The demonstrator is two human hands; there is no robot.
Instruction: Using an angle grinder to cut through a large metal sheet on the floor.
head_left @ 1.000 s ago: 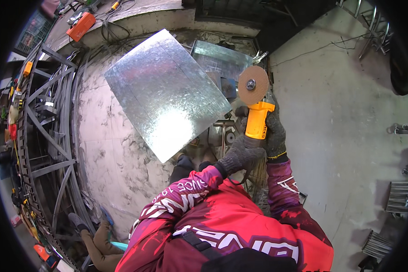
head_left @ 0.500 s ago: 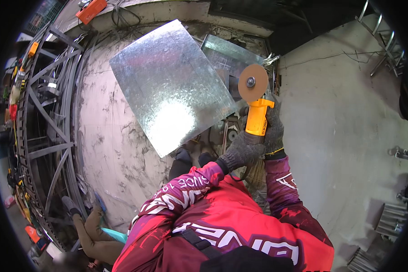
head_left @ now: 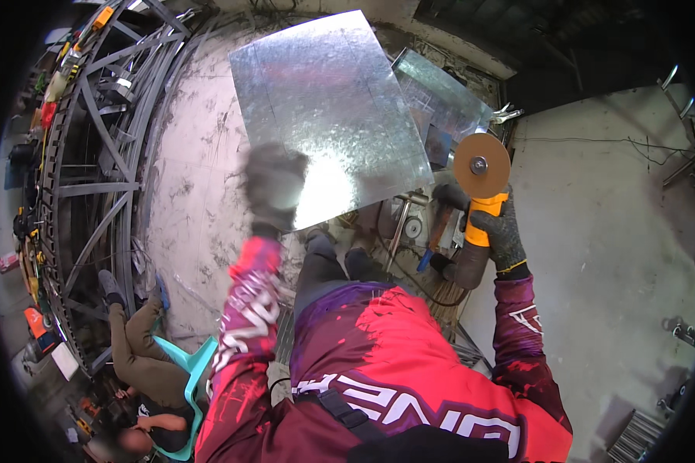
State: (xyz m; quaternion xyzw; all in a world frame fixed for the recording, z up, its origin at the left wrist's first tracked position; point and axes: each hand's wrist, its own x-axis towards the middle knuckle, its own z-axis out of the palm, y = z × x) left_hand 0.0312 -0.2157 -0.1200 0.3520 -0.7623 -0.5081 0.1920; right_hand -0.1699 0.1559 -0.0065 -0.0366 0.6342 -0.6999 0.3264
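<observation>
My right hand [head_left: 508,238], in a dark grey work glove, is wrapped round the yellow and dark body of an angle grinder [head_left: 483,212]. The grinder's brown disc [head_left: 483,164] faces up at its far end. Smeared by motion, my gloved left hand [head_left: 272,185] is over the near left corner of a large shiny metal sheet [head_left: 328,92]. Its fingers cannot be made out, nor whether it touches the sheet. A smaller metal sheet [head_left: 448,94] lies behind to the right, with locking pliers [head_left: 506,114] at its right end.
Two hammers, one metal-handled [head_left: 398,231] and one with a blue grip [head_left: 438,231], lie between the sheet and the grinder. A steel frame [head_left: 93,189] stands at left. Near it, another person sits on a turquoise chair [head_left: 197,366]. A pale panel [head_left: 602,231] is at right.
My left hand has left the grinder and swung left to the sheet. My right hand alone holds the grinder, now farther right in view. The whole view has shifted.
</observation>
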